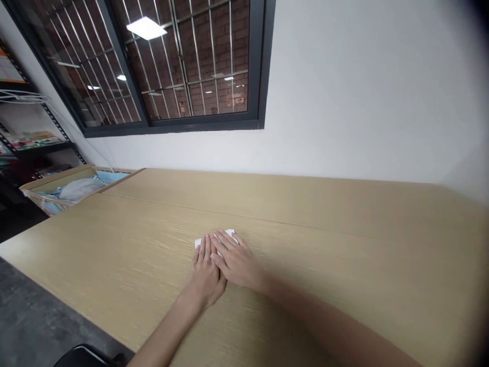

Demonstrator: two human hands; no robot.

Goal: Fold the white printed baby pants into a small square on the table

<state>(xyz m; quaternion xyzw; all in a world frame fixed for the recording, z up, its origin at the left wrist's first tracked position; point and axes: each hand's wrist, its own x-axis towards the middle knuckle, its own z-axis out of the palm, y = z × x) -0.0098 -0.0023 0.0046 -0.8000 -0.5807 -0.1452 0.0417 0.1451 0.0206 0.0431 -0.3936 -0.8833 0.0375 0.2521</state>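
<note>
Both hands lie palm down on a small white piece (230, 232), which looks like paper or thin cloth, on a tan tabletop (344, 265). My left hand (207, 272) rests flat with its fingers stretched out over the left part of the piece. Slightly overlapping it, my right hand (240, 260) lies flat too, its fingers pointing up and left over the right part. Only the far edge and corners of the white piece show; the rest is hidden beneath the hands.
A tan-rimmed bin (46, 184) with pale blue and whitish soft material stands at the table's left end. Behind the table rise a white wall (362, 92) and a barred window (183, 61). Shelves (38, 148) stand far left. A black chair (86, 357) is at the near left.
</note>
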